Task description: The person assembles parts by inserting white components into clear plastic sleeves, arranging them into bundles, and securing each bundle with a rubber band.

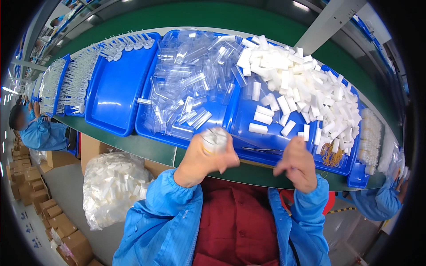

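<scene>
My left hand is wrapped round a bundle of clear and whitish pieces, seen end-on; a thin yellowish band shows at its side. What the pieces are exactly I cannot make out. To the right, my right hand hangs over the front edge of a blue tray, slightly blurred. Its fingers are bent but apart, with nothing visible between them. Short white cylinders lie just beyond it. Between my hands, a slim dark metal tool like tweezers lies along the tray's edge.
A blue tray holds clear plastic tubes. White cylinders heap across the trays at right, beside yellow rubber bands. Trays of stemmed white parts stand at left. Below is a bag of white pieces. Other people sit at both ends.
</scene>
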A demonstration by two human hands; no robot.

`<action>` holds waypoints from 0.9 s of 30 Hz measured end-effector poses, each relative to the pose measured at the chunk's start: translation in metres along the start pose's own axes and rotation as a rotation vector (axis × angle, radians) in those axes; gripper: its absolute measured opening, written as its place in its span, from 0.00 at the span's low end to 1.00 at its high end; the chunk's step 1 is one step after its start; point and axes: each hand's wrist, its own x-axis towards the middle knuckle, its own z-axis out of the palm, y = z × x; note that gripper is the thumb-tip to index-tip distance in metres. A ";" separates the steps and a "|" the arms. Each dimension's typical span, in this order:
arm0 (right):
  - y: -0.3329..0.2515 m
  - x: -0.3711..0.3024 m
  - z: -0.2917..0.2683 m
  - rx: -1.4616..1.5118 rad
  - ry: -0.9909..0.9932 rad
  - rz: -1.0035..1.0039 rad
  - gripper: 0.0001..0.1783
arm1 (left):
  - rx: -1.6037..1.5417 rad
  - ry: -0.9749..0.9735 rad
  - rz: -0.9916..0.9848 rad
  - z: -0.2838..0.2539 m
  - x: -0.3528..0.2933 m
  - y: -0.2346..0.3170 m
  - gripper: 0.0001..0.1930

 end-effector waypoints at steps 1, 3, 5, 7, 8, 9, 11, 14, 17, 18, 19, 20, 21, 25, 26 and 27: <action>-0.001 -0.005 0.007 0.003 0.002 0.000 0.23 | -0.097 0.108 0.042 0.000 0.003 0.000 0.10; -0.014 -0.004 0.024 1.229 0.401 -0.240 0.24 | -0.166 0.202 0.145 -0.005 0.010 -0.008 0.12; -0.037 0.031 0.034 1.306 0.786 0.005 0.25 | 0.034 0.246 0.291 0.023 0.006 -0.017 0.13; -0.033 0.047 0.038 1.338 1.194 0.256 0.28 | 0.481 0.038 0.558 0.032 0.004 -0.025 0.18; -0.018 0.048 0.043 0.701 1.054 0.356 0.33 | 0.488 -0.240 0.443 0.034 -0.001 -0.023 0.19; -0.009 0.049 0.045 0.073 0.852 0.435 0.39 | 0.446 -0.339 0.432 0.039 -0.003 -0.024 0.19; -0.004 0.044 0.037 0.480 0.723 0.446 0.50 | 0.450 -0.352 0.421 0.042 -0.009 -0.025 0.20; -0.011 0.027 0.033 0.457 0.479 0.317 0.60 | 0.689 -0.072 0.495 0.035 -0.006 -0.021 0.39; -0.056 0.044 0.038 -0.270 0.137 0.231 0.58 | 0.994 0.107 0.308 0.040 -0.001 -0.020 0.45; -0.058 0.047 0.046 -0.378 0.123 0.224 0.54 | 1.152 0.075 0.378 0.036 0.001 -0.023 0.46; -0.054 0.047 0.043 -0.376 0.093 0.265 0.45 | 1.309 0.042 0.449 0.034 0.002 -0.022 0.48; -0.054 0.043 0.038 -0.378 0.096 0.264 0.45 | 1.310 0.041 0.452 0.034 0.000 -0.018 0.48; -0.053 0.039 0.032 -0.437 0.082 0.280 0.43 | 1.082 0.006 0.376 0.037 -0.004 -0.009 0.45; -0.063 0.022 0.025 -0.243 -0.131 0.162 0.26 | 0.200 -0.191 -0.061 0.013 -0.008 0.007 0.20; -0.066 0.019 0.024 0.021 -0.299 0.015 0.22 | -0.086 -0.273 -0.273 0.005 -0.005 0.003 0.15; -0.076 0.026 0.026 -0.010 -0.233 -0.160 0.20 | -0.168 -0.287 -0.349 0.008 -0.004 -0.004 0.13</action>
